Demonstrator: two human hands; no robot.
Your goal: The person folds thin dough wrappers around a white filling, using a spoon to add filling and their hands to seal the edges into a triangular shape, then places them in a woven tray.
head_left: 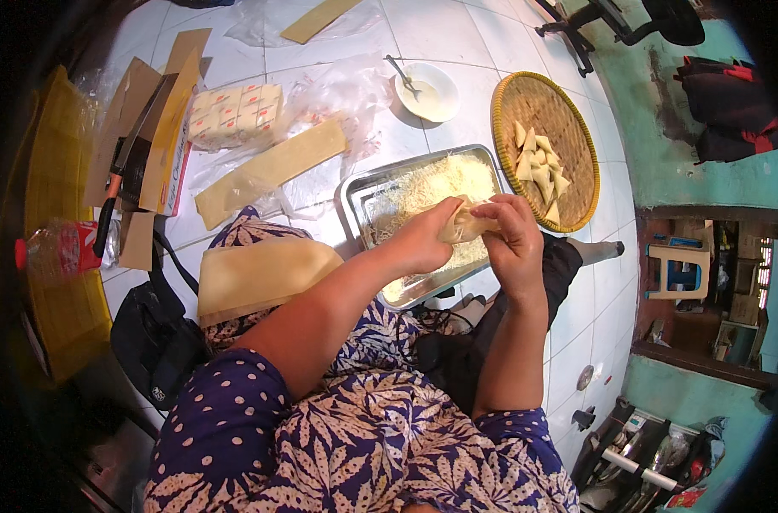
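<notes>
Above a rectangular metal tray (348, 204), both hands grip a thin, pale pastry wrapper (462, 224), partly folded. My left hand (427, 237) pinches its left side, thumb on top. My right hand (512, 240) has its fingertips on the right side. What lies inside the wrapper is hidden. Grated cheese (449, 179) heaps in the tray beneath. A stack of pastry sheets (267, 272) rests on my left thigh. To the right, a round woven bamboo tray (510, 96) bears several folded pastry triangles (542, 170).
A white bowl (437, 106) of pale paste holds a utensil (403, 77). Plastic bags surround a pastry strip (280, 167) and a wrapped block pack (235, 115). At left are an open carton (155, 147) with a black-and-orange tool (111, 192), a plastic bottle (59, 254) and a black bag (158, 340).
</notes>
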